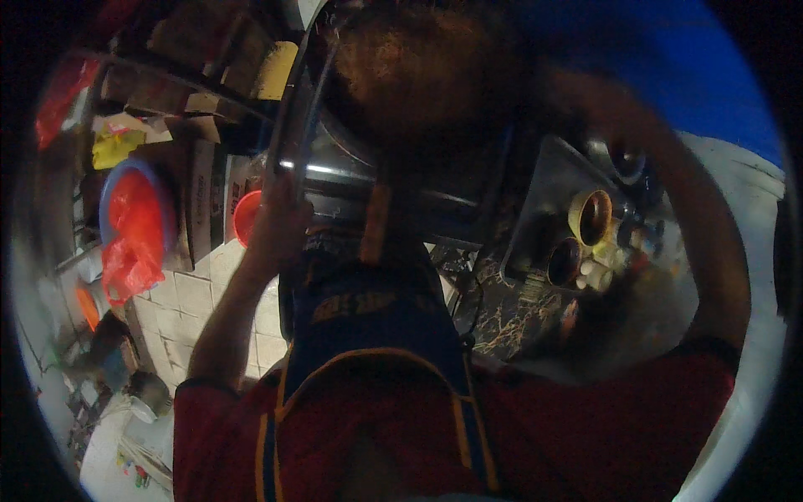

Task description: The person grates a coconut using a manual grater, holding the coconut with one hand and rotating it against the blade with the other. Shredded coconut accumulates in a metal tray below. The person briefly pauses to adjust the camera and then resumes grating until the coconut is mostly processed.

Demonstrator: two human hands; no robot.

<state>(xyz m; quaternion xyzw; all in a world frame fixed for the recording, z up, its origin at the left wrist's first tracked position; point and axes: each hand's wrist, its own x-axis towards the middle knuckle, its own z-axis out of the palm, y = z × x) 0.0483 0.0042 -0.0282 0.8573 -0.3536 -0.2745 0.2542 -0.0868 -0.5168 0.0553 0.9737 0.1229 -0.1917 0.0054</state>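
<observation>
Before me is a dark round pan, perhaps a wok (342, 141), with a brown mass (401, 56) that looks like food, blurred and dim. A wooden handle (375, 223) points from it towards my apron (370, 320). My left hand (285, 216) is in shadow at the left edge of the metal stove (339, 172); whether its fingers grip that edge is unclear. My right arm bends up and inward on the far side, and my right hand (561, 81) fades into darkness right of the pan, so its fingers and anything in them cannot be made out.
On the right, a metal tray (533, 194) stands by a yellow-rimmed bowl (593, 216) and a dark bowl (563, 262) on a patterned counter (495, 307). Leftward are a red container (246, 216), cardboard boxes (201, 194) and a blue-rimmed basin (116, 176) with a red plastic bag (132, 263).
</observation>
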